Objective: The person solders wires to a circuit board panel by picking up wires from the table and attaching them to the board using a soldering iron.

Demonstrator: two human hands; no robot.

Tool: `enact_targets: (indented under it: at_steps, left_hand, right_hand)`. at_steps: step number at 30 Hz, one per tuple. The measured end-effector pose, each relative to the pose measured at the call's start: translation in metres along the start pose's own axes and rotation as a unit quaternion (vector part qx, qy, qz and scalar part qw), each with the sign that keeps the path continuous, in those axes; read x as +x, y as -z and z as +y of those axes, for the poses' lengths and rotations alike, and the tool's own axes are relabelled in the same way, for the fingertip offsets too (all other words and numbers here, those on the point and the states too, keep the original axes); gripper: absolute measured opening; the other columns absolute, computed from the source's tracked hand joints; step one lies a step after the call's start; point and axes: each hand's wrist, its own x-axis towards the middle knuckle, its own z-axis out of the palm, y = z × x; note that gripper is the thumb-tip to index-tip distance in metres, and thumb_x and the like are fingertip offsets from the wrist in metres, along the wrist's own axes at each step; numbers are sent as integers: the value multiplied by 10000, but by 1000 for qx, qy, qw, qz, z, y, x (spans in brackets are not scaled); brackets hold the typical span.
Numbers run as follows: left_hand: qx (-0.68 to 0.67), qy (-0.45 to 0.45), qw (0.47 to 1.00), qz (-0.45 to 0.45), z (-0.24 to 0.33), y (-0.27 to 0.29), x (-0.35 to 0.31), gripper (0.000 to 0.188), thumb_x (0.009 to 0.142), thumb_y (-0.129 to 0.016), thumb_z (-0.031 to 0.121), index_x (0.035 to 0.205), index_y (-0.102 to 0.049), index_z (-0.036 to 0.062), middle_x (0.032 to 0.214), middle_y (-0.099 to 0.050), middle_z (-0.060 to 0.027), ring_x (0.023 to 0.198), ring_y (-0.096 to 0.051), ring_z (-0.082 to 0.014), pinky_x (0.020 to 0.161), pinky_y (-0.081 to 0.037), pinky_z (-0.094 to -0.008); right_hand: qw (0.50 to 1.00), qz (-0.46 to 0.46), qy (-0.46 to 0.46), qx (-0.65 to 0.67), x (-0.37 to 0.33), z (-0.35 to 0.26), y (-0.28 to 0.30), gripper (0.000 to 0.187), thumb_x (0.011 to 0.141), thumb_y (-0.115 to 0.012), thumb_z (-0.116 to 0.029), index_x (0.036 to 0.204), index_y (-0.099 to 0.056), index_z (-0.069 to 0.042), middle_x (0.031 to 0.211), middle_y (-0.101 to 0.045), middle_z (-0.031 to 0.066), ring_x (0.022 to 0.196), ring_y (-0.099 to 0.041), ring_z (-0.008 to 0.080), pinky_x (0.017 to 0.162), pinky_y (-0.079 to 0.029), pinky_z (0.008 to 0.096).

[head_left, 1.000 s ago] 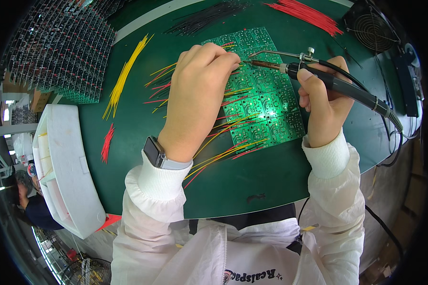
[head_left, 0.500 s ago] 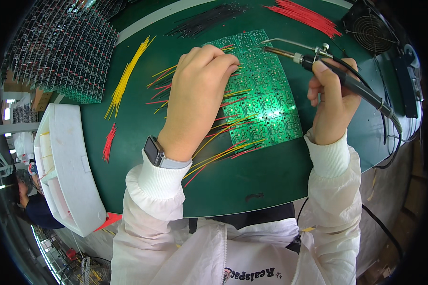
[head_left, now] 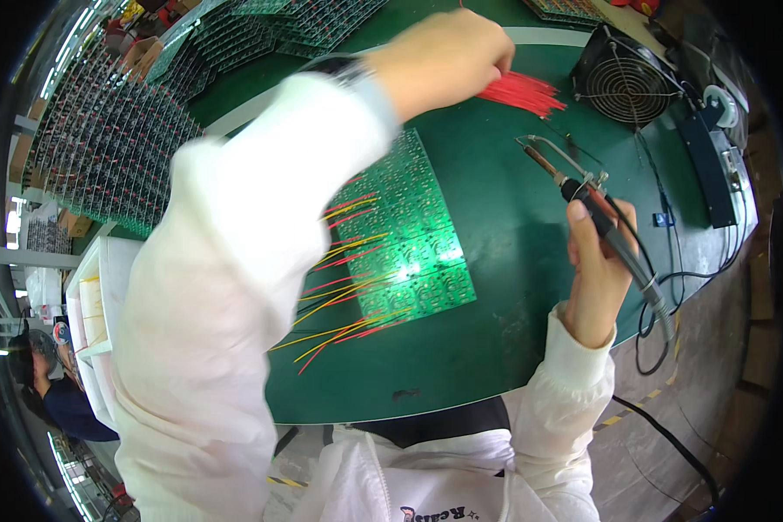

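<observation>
My left hand (head_left: 448, 61) is stretched to the far side of the green table, over the near end of a bundle of red wires (head_left: 526, 94). Its fingers curl downward but are blurred, so their grip does not show. In my right hand (head_left: 602, 270) is a soldering iron (head_left: 596, 204) with a thin metal guide tube, its tip pointing up and left above the table. A green circuit board panel (head_left: 422, 226) lies between my arms. Red and yellow wires (head_left: 339, 283) stick out from its left side. My left sleeve covers part of the panel and wires.
A black fan with a round grille (head_left: 626, 87) stands at the far right, near a dark box (head_left: 709, 165) with cables. Stacks of circuit boards (head_left: 113, 139) rise at the left. Beside the table is a white compartment tray (head_left: 117, 252); another person (head_left: 70, 404) sits beyond it.
My left hand has moved from the panel's upper left to the red wire bundle. The soldering iron has drawn away from the panel. The whole view has shifted.
</observation>
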Motion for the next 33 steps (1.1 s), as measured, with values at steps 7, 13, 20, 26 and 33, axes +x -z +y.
enact_targets:
  at_steps: [7,13,20,26,33]
  left_hand:
    - [-41,-2,999,-16,-3,-64,53,95,728,-644,123,806,-656,70,803,-649,-109,775,-619,-287,685,-481,-375]
    - [-41,68,995,-67,7,-62,62,113,714,-651,124,798,-661,48,746,-644,-118,710,-613,-251,659,-474,-343]
    - [-42,70,995,-50,8,-52,66,82,714,-636,92,778,-663,50,771,-651,-123,728,-625,-263,672,-489,-345]
    - [-125,23,987,97,3,-23,38,127,734,-603,82,841,-644,27,785,-651,-116,722,-632,-231,665,-491,-309]
    - [-123,141,966,179,54,37,-88,74,769,-620,30,838,-617,3,771,-621,-60,704,-598,-141,629,-463,-247]
  right_hand:
    - [998,59,10,-3,-20,4,9,311,749,-715,-70,990,-541,23,886,-586,56,770,-540,89,682,-424,195]
    - [1000,11,19,-6,-23,7,12,260,760,-702,-68,939,-533,15,856,-555,59,743,-537,104,668,-424,206]
    - [1000,-11,2,4,-24,7,15,279,751,-714,-83,931,-526,17,836,-563,59,730,-543,102,661,-435,211]
    - [999,-11,17,27,-25,5,9,272,760,-696,-72,947,-518,15,859,-585,72,758,-561,106,683,-444,215]
    - [999,-9,43,-13,-28,4,11,273,757,-687,-55,957,-515,16,876,-597,82,760,-577,114,671,-457,215]
